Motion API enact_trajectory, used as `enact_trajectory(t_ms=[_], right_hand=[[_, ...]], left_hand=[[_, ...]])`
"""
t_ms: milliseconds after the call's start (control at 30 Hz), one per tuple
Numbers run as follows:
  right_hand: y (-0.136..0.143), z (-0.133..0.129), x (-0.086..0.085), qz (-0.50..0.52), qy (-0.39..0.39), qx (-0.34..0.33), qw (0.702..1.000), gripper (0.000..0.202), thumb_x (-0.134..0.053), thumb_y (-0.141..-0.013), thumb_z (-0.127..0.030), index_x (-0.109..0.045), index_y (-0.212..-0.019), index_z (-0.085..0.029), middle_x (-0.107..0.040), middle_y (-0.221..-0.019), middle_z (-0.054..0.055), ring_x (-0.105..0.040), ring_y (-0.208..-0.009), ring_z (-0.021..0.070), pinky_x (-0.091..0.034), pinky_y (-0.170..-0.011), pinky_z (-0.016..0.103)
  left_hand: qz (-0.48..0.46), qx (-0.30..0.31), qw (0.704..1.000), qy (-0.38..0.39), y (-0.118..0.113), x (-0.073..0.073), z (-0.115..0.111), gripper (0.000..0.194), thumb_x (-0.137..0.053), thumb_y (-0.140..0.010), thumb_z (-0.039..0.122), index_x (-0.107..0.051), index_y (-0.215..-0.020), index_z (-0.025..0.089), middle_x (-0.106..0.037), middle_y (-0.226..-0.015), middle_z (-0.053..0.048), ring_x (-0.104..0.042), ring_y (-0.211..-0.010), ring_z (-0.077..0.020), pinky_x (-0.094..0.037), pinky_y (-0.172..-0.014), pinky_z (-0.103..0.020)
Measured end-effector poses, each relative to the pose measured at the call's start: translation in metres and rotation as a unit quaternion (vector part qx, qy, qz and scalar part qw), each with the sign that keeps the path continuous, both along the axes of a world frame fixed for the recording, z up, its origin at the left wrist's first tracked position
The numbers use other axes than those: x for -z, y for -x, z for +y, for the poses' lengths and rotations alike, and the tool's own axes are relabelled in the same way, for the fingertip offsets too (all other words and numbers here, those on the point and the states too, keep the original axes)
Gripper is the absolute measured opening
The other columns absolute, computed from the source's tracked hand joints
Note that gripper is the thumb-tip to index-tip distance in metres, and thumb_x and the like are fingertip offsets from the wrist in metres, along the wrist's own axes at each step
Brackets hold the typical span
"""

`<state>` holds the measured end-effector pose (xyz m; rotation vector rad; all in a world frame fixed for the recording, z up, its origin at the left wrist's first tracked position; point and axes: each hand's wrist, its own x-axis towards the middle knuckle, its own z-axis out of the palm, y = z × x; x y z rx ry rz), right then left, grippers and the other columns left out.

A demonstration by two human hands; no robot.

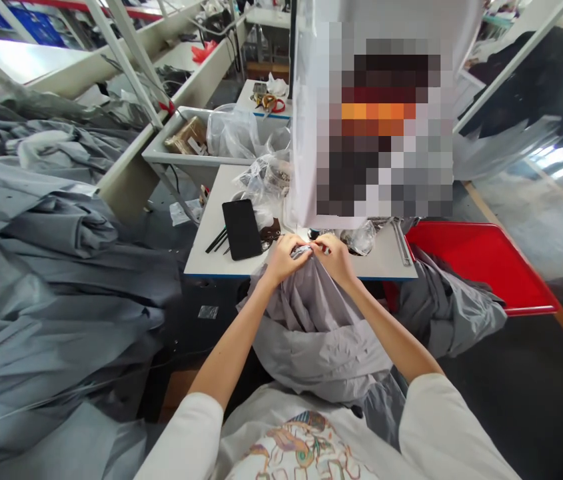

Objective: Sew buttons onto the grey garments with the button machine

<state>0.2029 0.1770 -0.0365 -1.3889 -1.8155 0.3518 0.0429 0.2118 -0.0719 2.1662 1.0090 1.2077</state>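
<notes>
Grey fabric (311,300) hangs from the front edge of a white worktable (201,247) and spreads over my lap. My left hand (284,257) is closed on a gathered bit of this fabric at the table's edge. Right beside it, my right hand (332,257) pinches the same gathered part, with its fingertips almost touching those of the left. Both hands are just below a tall white machine (306,133), whose front is partly pixelated. A black phone-like slab (242,230) lies on the table, left of my left hand.
A red tray (486,267) stands at the right, with more grey fabric (451,307) beside it. Large grey fabric piles (61,300) fill the left. Behind the table is a grey trough (161,143) with plastic bags. Metal tweezers (401,243) lie at the table's right.
</notes>
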Motion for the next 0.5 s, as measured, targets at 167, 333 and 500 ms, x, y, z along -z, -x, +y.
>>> enact_trajectory(t_ms=[167, 333, 500], right_hand=[[0.002, -0.004, 0.001, 0.015, -0.021, -0.022, 0.999, 0.027, -0.047, -0.093, -0.037, -0.064, -0.084, -0.018, -0.062, -0.09, 0.006, -0.057, -0.081, 0.0161, -0.047, -0.073, 0.027], [0.003, -0.01, 0.006, -0.012, -0.048, -0.033, 0.998, 0.022, -0.045, -0.094, -0.03, -0.064, -0.092, -0.019, -0.065, -0.095, 0.006, -0.06, -0.091, 0.0176, -0.049, -0.083, 0.03], [-0.002, -0.016, 0.014, -0.086, -0.077, -0.058, 0.992, 0.028, -0.04, -0.096, -0.025, -0.065, -0.108, -0.021, -0.066, -0.109, 0.006, -0.059, -0.105, 0.0183, -0.047, -0.096, 0.033]], left_hand=[[-0.008, 0.007, 1.0, 0.009, 0.0, 0.0, -0.001, 0.011, -0.065, -0.081, 0.023, -0.058, -0.09, 0.02, -0.064, -0.096, -0.002, -0.056, -0.095, -0.0185, -0.042, -0.088, -0.034], [-0.013, 0.004, 1.0, 0.008, 0.001, -0.001, -0.001, 0.014, -0.066, -0.078, 0.018, -0.058, -0.09, 0.02, -0.063, -0.096, -0.003, -0.055, -0.094, -0.0186, -0.043, -0.087, -0.033], [-0.008, -0.001, 1.0, 0.014, 0.001, 0.0, -0.001, 0.012, -0.063, -0.079, 0.017, -0.058, -0.088, 0.02, -0.063, -0.097, -0.003, -0.055, -0.095, -0.019, -0.043, -0.088, -0.033]])
